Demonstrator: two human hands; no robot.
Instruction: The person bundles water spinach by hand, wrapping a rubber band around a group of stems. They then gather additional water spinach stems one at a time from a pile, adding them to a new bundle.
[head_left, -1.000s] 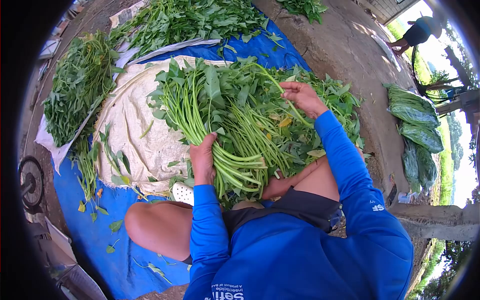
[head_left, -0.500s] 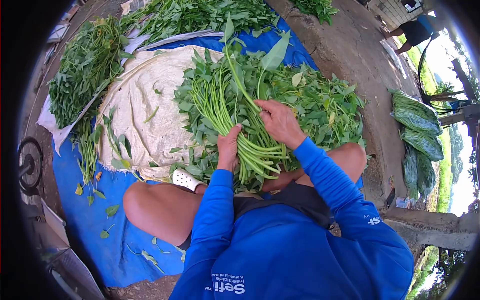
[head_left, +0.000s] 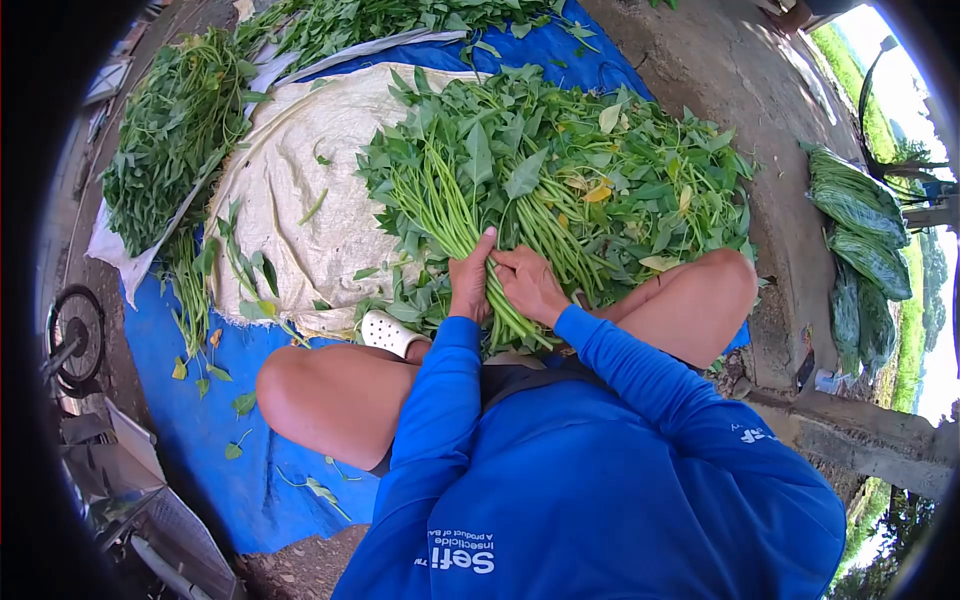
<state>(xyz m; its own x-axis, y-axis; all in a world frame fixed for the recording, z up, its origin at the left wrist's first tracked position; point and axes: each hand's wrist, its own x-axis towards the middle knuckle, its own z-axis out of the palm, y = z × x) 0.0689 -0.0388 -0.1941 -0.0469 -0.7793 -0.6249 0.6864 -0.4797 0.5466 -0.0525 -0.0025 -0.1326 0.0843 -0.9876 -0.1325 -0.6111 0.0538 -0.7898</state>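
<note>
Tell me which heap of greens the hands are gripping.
The middle heap of water spinach, on the beige sack: left hand and right hand clasp its stems. The left heap and far heap lie untouched.

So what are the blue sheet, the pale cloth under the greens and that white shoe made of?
Blue sheet: likely woven plastic tarpaulin, slightly shiny and creased. Pale cloth beneath the green stems: looks like coarse woven sacking, matte, with a ragged edge; plastic or natural fibre, I cannot tell. White shoe: probably moulded foam or rubber, smooth, with punched holes.
</note>
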